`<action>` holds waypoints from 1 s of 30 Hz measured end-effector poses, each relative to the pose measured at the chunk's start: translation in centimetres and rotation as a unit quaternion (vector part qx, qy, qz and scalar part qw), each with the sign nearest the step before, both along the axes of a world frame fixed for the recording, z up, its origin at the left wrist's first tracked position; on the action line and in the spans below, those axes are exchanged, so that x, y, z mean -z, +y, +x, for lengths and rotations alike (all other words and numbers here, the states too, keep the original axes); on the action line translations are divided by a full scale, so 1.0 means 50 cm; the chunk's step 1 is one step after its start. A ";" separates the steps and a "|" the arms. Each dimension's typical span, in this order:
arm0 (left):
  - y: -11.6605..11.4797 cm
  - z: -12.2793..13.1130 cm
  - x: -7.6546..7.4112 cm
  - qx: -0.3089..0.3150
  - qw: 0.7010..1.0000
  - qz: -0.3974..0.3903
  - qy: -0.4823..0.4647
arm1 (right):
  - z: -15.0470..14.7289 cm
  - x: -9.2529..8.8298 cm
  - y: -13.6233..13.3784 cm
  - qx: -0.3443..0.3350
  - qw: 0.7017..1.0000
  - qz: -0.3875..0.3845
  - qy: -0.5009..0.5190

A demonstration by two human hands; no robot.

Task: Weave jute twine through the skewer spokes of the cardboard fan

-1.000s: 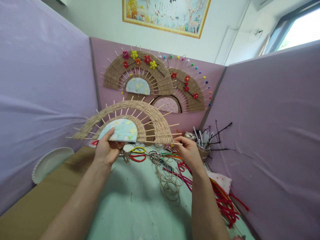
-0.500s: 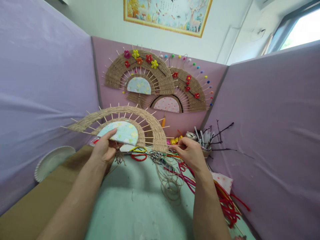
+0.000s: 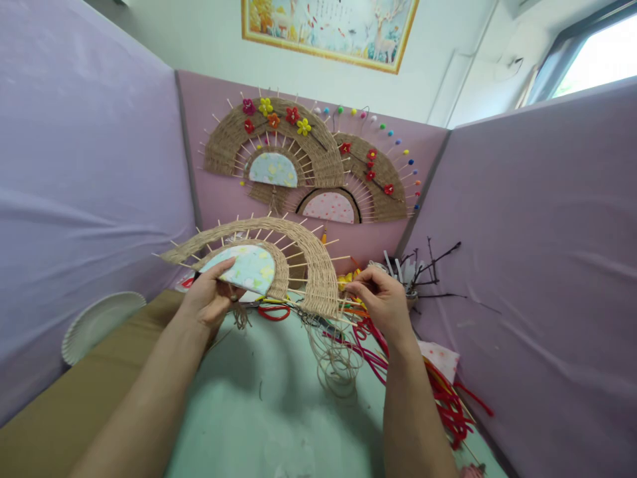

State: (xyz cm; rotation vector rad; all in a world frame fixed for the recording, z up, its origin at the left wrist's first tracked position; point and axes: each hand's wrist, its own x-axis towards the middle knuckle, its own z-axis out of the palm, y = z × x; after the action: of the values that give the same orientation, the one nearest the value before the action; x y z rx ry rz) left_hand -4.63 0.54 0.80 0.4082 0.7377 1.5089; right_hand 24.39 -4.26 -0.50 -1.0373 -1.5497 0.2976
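Note:
My left hand (image 3: 212, 292) grips a half-round woven fan (image 3: 322, 275) by its base, with the thumb across the floral cloth centre (image 3: 243, 265). Light wooden sticks radiate from this centre through a wide band of tan twine weave. Just off the fan's right end, my right hand (image 3: 381, 299) is closed in a pinch, thumb against fingers. What lies between those fingertips is too fine to make out. Below the fan's right end hang or lie loose loops of thin twine (image 3: 338, 372); where they lead is unclear.
Two finished-looking fans (image 3: 279, 133) with flowers hang on the pink-purple panel ahead. Red-handled scissors (image 3: 273, 313) lie behind the held fan. Red fuzzy stems (image 3: 452, 418) and dark twigs (image 3: 438, 265) are at right. A white fluted plate (image 3: 102, 325) stands at left by brown board (image 3: 99, 385).
The fan has shifted slightly right and turned, its right end now lower. My right hand's fingertips have moved a little away from the weave. The view has shifted slightly.

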 end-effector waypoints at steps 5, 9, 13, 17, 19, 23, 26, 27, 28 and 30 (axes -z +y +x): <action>0.001 0.003 -0.003 -0.009 1.000 -0.007 -0.022 | -0.001 -0.005 -0.004 0.015 0.999 0.039 0.034; 0.003 0.001 0.000 0.006 1.000 0.012 -0.027 | 0.000 -0.001 0.003 -0.045 0.998 0.014 0.046; 0.002 0.004 0.002 0.012 1.000 0.017 -0.020 | -0.003 0.003 0.008 -0.083 0.995 -0.006 0.053; -0.006 0.012 -0.004 0.021 1.000 0.009 -0.013 | -0.016 -0.001 0.003 -0.113 0.992 -0.036 0.033; -0.009 0.013 -0.006 0.024 1.000 0.005 -0.011 | -0.019 -0.004 0.001 -0.114 0.992 -0.044 0.027; -0.006 0.006 -0.001 0.026 1.000 0.013 -0.004 | -0.012 -0.004 0.001 -0.085 0.995 -0.044 0.020; 0.001 -0.002 0.007 0.036 0.999 0.022 0.013 | -0.001 0.000 0.003 -0.063 0.997 -0.037 0.009; 0.003 -0.005 0.010 0.040 0.999 0.022 0.021 | 0.003 0.001 0.003 -0.056 0.998 -0.034 0.003; 0.005 -0.007 0.012 0.044 0.998 0.022 0.029 | 0.006 0.002 0.004 -0.049 0.998 -0.028 -0.004; 0.008 -0.012 0.016 0.052 0.998 0.016 0.041 | 0.013 0.003 0.004 -0.035 0.999 -0.010 -0.020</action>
State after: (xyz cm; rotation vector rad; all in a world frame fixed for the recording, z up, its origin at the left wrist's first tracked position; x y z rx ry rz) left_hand -5.21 0.93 0.02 0.5270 0.7459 1.4152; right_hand 25.04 -4.07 -0.65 -1.0125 -1.6239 0.3433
